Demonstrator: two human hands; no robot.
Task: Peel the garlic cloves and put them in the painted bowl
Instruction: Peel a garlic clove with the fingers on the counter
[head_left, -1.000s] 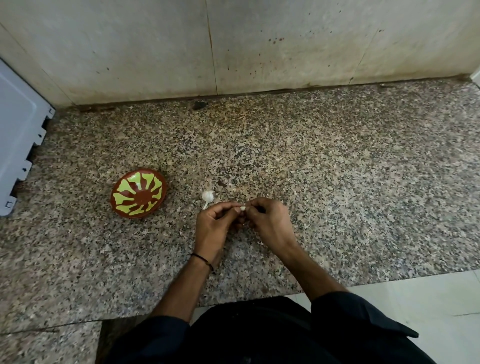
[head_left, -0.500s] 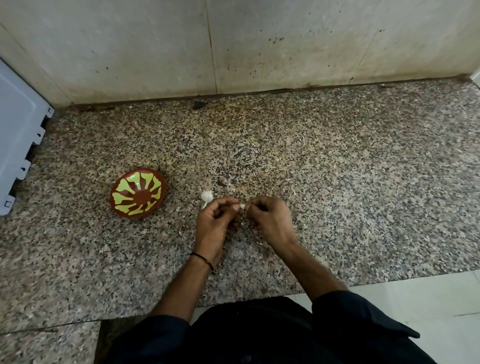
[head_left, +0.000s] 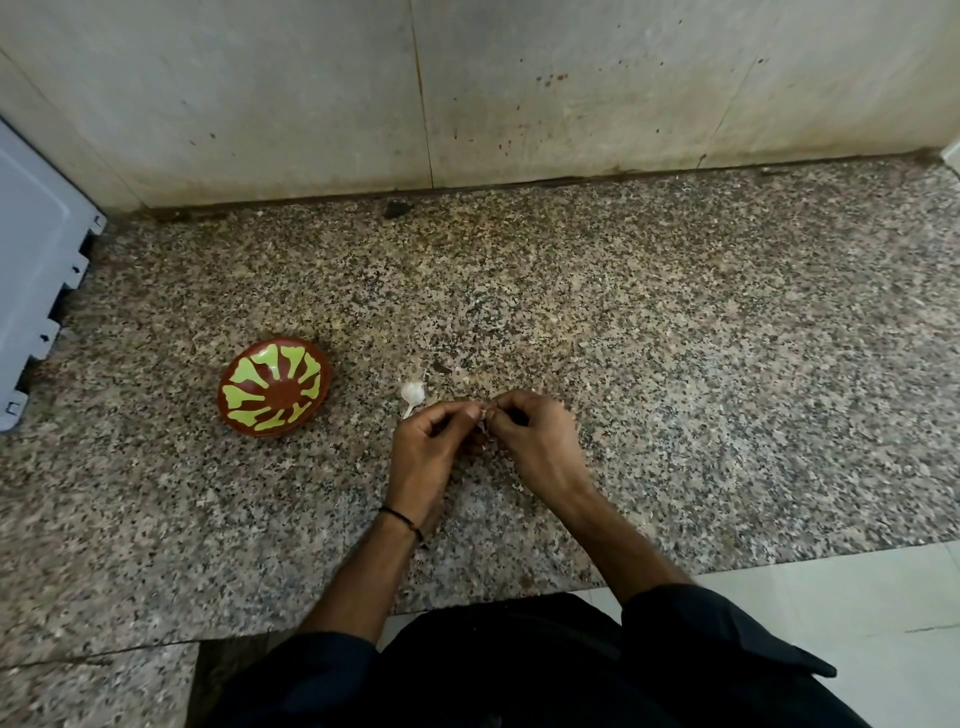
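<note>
Your left hand (head_left: 426, 452) and right hand (head_left: 540, 441) meet just right of the painted bowl (head_left: 274, 385). Each grip pinches the same 1 garlic clove (head_left: 483, 415), held over the desk (head_left: 675, 364). A white garlic piece (head_left: 413, 394) lies between the bowl and your hands.

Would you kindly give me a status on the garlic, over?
Left hand, right hand both pinching one garlic clove. Painted bowl empty, left of hands. Garlic bulb on counter between; nothing blocking.
</note>
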